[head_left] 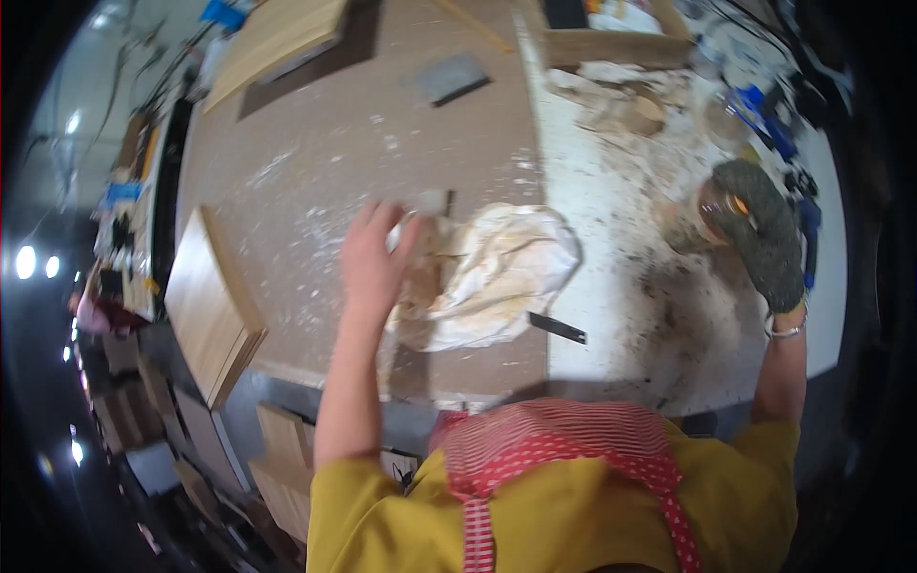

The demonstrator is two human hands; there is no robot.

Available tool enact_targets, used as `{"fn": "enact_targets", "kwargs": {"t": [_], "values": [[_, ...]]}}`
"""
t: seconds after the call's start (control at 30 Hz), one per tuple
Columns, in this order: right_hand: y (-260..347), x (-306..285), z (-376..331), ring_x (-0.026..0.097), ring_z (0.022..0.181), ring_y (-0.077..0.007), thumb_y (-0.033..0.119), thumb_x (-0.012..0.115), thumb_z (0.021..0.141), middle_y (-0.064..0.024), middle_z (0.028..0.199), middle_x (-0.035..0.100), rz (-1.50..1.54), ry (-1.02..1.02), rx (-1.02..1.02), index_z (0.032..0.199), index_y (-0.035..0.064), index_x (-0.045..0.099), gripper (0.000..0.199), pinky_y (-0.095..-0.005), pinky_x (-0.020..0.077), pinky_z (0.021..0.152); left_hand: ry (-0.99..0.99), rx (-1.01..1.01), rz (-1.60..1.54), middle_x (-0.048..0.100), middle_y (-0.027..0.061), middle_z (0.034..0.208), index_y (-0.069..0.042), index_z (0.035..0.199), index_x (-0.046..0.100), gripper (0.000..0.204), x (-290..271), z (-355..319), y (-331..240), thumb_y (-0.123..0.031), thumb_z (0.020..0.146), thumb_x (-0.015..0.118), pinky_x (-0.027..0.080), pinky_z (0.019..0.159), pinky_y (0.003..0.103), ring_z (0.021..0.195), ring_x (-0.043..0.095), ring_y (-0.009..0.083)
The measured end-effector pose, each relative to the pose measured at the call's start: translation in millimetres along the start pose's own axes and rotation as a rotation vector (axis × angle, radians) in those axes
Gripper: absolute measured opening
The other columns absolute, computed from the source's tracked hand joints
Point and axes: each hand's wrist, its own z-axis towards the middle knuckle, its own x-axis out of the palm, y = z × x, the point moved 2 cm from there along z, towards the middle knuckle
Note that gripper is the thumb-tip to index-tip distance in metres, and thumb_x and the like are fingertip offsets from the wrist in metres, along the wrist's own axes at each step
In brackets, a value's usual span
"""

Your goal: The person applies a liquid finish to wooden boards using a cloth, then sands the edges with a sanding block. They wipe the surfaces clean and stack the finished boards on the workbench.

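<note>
Cloth (511, 272), white with tan stains, lies crumpled at the centre of the frame on the brown part of the tabletop (306, 172). At its left edge is the bare left hand (374, 258), blurred; I cannot tell whether its grip closes on the fabric. Right of centre, the gloved right hand (764, 229) has its grip clamped on a brownish container (690, 224), tilted above the white, dirt-smeared part. A dark strip (558, 328) lies just below the cloth. Farther out, a grey block (457, 78) sits at upper centre, a wooden panel (208, 306) at left, and a shallow box (621, 50) at upper right.
</note>
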Motion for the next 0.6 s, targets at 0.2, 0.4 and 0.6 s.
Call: {"fn": "enact_targets", "kwargs": {"t": [0.2,0.4,0.6], "values": [[20.7,4.4,12.9,0.049,0.126,-0.0254,0.012,0.062,0.091,-0.0132,0.140,0.049,-0.183,-0.029,0.123,0.133,0.0022,0.051,0.044,-0.0358,0.0365,0.107,0.357,-0.022,0.305,0.067,0.0136,0.092,-0.010,0.098,0.064,0.030,53.8,50.6,18.0,-0.036,0.084,0.066,0.052,0.075,0.045,0.087,0.065,0.0346],[85.0,33.8,11.7,0.055,0.112,-0.0232,0.016,0.054,0.094,-0.0132,0.127,0.054,0.295,-0.140,0.018,0.124,-0.0038,0.054,0.036,-0.0328,0.0436,0.097,0.004,-0.003,-0.745,0.064,0.0128,0.105,-0.010,0.134,0.048,0.056,4.7,46.0,-10.6,-0.017,0.083,0.069,0.051,0.082,0.035,0.093,0.063,0.0243],[102.8,120.6,11.4,0.058,0.092,-0.0125,0.007,0.054,0.092,-0.0086,0.108,0.061,1.328,0.241,0.335,0.126,-0.0001,0.050,0.036,-0.0248,0.0502,0.077,0.545,-0.114,-1.746,0.055,0.0144,0.131,-0.004,0.139,0.042,0.064,0.6,2.5,-37.2,-0.013,0.081,0.070,0.043,0.102,0.038,0.114,0.056,0.0236]]}}
